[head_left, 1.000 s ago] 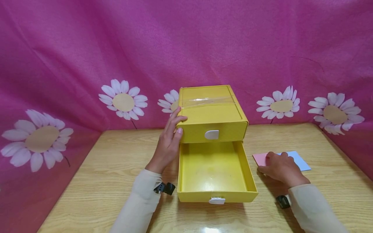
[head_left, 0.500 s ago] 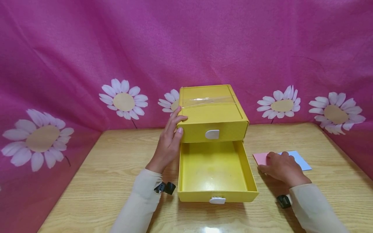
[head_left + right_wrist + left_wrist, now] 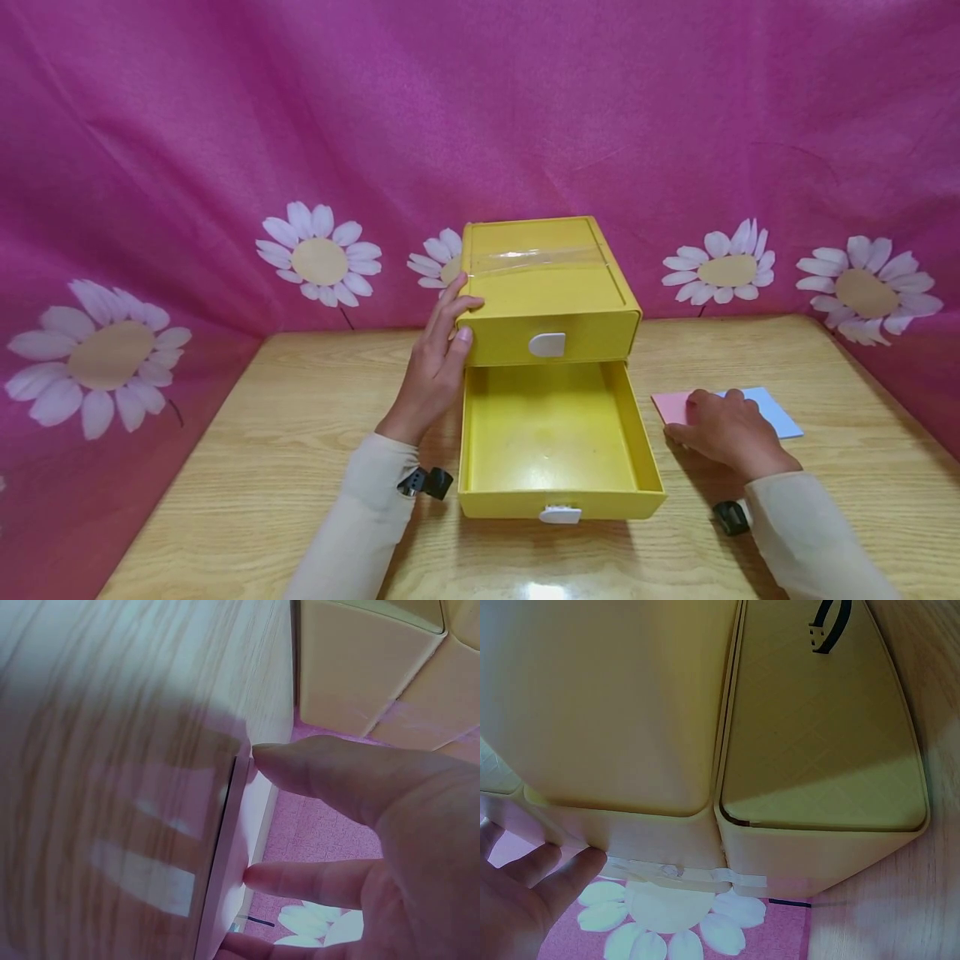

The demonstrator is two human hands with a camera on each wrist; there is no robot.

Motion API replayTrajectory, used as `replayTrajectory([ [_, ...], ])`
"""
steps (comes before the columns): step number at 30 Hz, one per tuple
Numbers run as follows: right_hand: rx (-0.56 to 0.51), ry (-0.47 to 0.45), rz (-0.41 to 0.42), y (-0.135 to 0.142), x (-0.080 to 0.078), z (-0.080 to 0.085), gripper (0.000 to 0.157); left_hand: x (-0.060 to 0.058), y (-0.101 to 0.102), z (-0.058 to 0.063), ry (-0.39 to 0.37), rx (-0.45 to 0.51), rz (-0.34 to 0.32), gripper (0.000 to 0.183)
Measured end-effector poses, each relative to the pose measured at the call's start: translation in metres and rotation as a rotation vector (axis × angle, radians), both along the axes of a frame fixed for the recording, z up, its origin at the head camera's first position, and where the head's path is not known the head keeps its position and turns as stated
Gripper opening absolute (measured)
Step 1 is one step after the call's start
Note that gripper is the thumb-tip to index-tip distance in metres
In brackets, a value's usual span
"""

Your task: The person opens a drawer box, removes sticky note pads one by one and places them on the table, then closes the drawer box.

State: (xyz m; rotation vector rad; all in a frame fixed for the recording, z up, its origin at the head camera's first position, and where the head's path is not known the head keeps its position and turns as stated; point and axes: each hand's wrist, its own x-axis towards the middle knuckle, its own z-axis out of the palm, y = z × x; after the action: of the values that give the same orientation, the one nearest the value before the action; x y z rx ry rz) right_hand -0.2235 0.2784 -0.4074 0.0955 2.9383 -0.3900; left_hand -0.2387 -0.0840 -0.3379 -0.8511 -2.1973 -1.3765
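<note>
A yellow two-drawer box [image 3: 555,283] stands mid-table in the head view, its top drawer pushed in. The lower drawer [image 3: 555,505] is pulled out, with nothing inside. My left hand [image 3: 426,379] rests against the box's left side, fingertips over its upper front corner; in the left wrist view its fingers [image 3: 574,877] lie extended along the wall. To the right of the drawer, a thin pink and light-blue pad [image 3: 776,414] lies flat. My right hand [image 3: 727,429] covers its middle. In the right wrist view the thumb meets the pad's [image 3: 229,847] edge and an extended finger touches its face.
The wooden table [image 3: 300,433] runs back to a magenta cloth [image 3: 525,108] printed with white daisies, which also rises at both sides. White tabs [image 3: 559,516] serve as drawer handles. Clear tape [image 3: 536,262] crosses the box top. Both wrists carry dark straps.
Both hands, the box and the pad keep their places. Only a very slight shift of the whole head view shows.
</note>
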Motion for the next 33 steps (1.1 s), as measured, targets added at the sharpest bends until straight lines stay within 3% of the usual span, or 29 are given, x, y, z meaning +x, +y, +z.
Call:
replayTrajectory([
  [4, 0.000, -0.007, -0.001, 0.000, 0.000, 0.000, 0.046, 0.009, 0.001, 0.010, 0.002, -0.001, -0.003, 0.035],
  [19, -0.049, -0.005, -0.012, 0.000, 0.004, 0.007, 0.043, 0.009, 0.001, 0.010, -0.004, -0.003, -0.009, 0.035],
  [25, -0.044, 0.010, -0.013, 0.000, 0.005, 0.011, 0.070, -0.011, -0.002, -0.011, 0.014, -0.004, -0.001, 0.037],
  [28, -0.042, 0.014, -0.015, -0.001, 0.005, 0.012, 0.074, -0.018, -0.004, -0.019, 0.029, -0.009, 0.004, 0.038],
  [33, -0.036, 0.048, 0.001, -0.003, 0.007, 0.016, 0.073, -0.021, -0.005, -0.021, 0.049, -0.013, 0.004, 0.038],
])
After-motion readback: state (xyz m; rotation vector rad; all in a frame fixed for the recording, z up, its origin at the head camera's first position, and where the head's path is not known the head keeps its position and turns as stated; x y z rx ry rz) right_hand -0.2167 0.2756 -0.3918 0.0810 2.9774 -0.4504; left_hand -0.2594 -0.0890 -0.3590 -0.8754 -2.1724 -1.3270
